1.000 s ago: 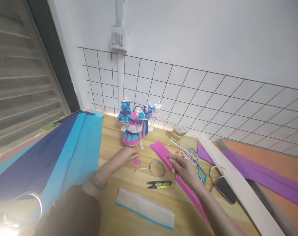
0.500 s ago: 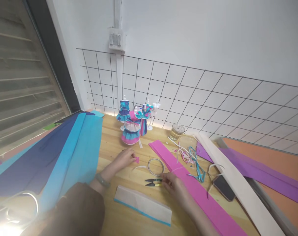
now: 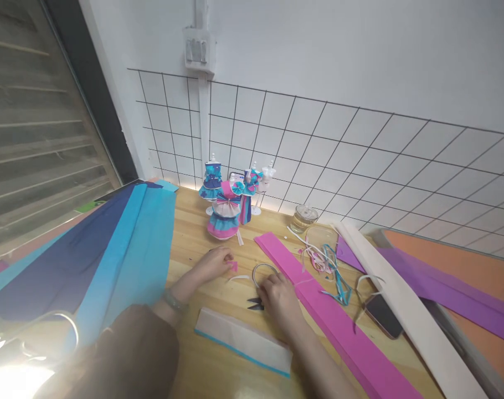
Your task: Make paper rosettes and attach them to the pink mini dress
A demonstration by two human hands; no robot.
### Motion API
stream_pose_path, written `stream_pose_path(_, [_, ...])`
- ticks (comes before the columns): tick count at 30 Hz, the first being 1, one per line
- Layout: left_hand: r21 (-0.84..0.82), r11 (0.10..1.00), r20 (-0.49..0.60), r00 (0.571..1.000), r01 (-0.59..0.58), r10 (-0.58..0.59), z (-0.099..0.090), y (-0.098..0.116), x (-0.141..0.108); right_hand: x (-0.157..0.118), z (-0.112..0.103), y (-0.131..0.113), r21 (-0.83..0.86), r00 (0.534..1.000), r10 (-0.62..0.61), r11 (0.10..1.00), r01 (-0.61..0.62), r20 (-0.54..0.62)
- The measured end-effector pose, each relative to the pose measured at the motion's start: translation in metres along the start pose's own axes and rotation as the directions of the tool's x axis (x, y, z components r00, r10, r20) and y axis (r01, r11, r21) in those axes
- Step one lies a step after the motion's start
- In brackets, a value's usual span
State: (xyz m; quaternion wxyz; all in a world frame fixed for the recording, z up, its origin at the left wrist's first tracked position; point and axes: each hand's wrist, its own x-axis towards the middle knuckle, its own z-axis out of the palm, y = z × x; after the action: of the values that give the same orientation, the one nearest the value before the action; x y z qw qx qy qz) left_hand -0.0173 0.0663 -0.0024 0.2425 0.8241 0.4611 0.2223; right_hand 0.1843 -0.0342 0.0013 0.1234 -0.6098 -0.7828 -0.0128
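My left hand (image 3: pixel 214 264) has its fingers closed on a small pink paper piece (image 3: pixel 234 266) above the wooden table. My right hand (image 3: pixel 277 296) lies over the black thread snips (image 3: pixel 256 303), whose blades stick out to its left; its curled fingers touch the near edge of a ring-shaped roll (image 3: pixel 265 266), and what they grip is hidden. Between the hands lies a thin white strip (image 3: pixel 239 277). Nearer to me is a folded whitish paper strip with a blue edge (image 3: pixel 243 341). A long pink paper strip (image 3: pixel 318 299) passes right of my right hand.
Small dressed mannequins (image 3: pixel 224 210) stand at the back by a wire grid. Blue crepe paper (image 3: pixel 148 249) covers the left side. To the right are a glass jar (image 3: pixel 304 218), tangled ribbons (image 3: pixel 327 263), a phone (image 3: pixel 384 316), a pale strip (image 3: pixel 401 299) and purple paper (image 3: pixel 435 288).
My right hand has moved left and slightly away from me, now covering the handles of the snips and part of the roll. My left hand still holds the pink piece. The view has shifted slightly.
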Motion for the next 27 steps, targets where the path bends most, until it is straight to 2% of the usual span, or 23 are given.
stream_pose_path(4, [-0.102, 0.995, 0.009, 1.000, -0.017, 0.018, 0.000, 0.011, -0.007, -0.002, 0.003, -0.002, -0.027, 0.997, -0.050, 0.998, 0.049, -0.060])
stream_pose_path(9, [-0.120, 0.993, -0.115, 0.993, 0.009, -0.023, 0.005, 0.012, -0.012, -0.006, -0.008, 0.001, 0.059, 0.985, -0.061, 0.996, 0.072, -0.162])
stream_pose_path(14, [-0.152, 0.987, -0.135, 0.988, 0.048, -0.069, 0.015, 0.002, -0.013, 0.008, -0.032, 0.031, 0.034, 0.977, -0.053, 0.998, 0.061, -0.207])
stream_pose_path(17, [-0.116, 0.992, -0.133, 0.989, 0.043, -0.058, 0.019, -0.001, -0.013, 0.031, -0.045, 0.055, -0.057, 0.984, 0.059, 0.996, -0.070, -0.170])
stream_pose_path(20, [-0.029, 0.999, -0.154, 0.987, 0.036, -0.040, 0.020, -0.004, -0.013, 0.060, -0.047, 0.073, -0.107, 0.990, 0.101, 0.988, -0.111, -0.094])
stream_pose_path(24, [0.106, 0.993, -0.171, 0.985, 0.051, -0.032, 0.016, -0.005, -0.012, 0.094, -0.033, 0.089, -0.129, 0.993, 0.119, 0.985, -0.119, -0.003])
stream_pose_path(27, [0.195, 0.980, -0.143, 0.990, 0.027, 0.001, 0.014, -0.003, -0.012, 0.106, -0.018, 0.096, -0.128, 0.988, 0.143, 0.982, -0.136, 0.050])
